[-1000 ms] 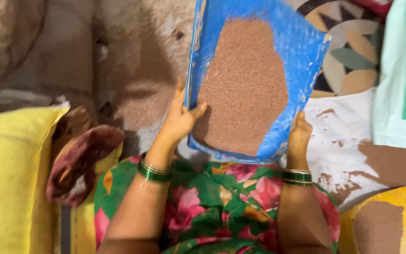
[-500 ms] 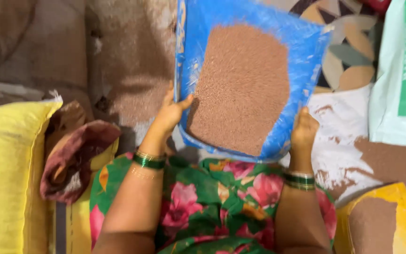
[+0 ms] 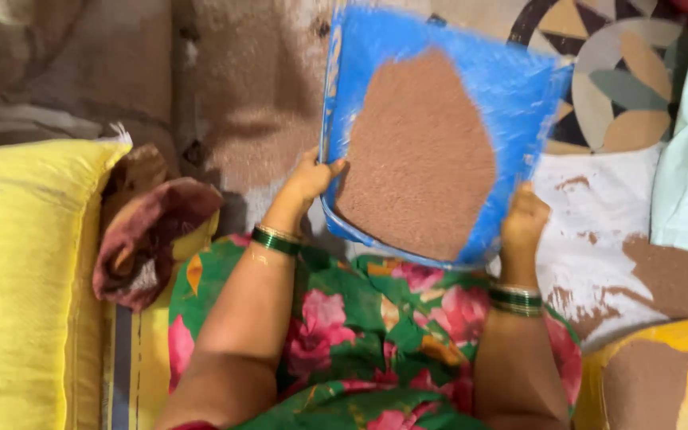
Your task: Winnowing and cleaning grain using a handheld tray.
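I hold a blue winnowing tray [image 3: 519,87] in front of me with both hands. A heap of fine reddish-brown grain [image 3: 420,159] covers its middle. My left hand [image 3: 308,179] grips the tray's near left rim, thumb over the edge. On the near right rim my right hand [image 3: 523,223] is closed. Each wrist wears green bangles. The tray is tilted and blurred with motion, held above my lap in green floral cloth [image 3: 376,326].
A yellow sack [image 3: 25,279] lies at my left, with a crumpled maroon cloth [image 3: 149,239] beside it. More brown grain sits on a yellow sack [image 3: 654,374] at bottom right. White cloth [image 3: 599,215] and a patterned floor mat [image 3: 623,72] lie beyond the tray.
The tray has shifted slightly left then right while tilting, and the grain heap has changed shape inside it. Both hands keep their grip on the near rim.
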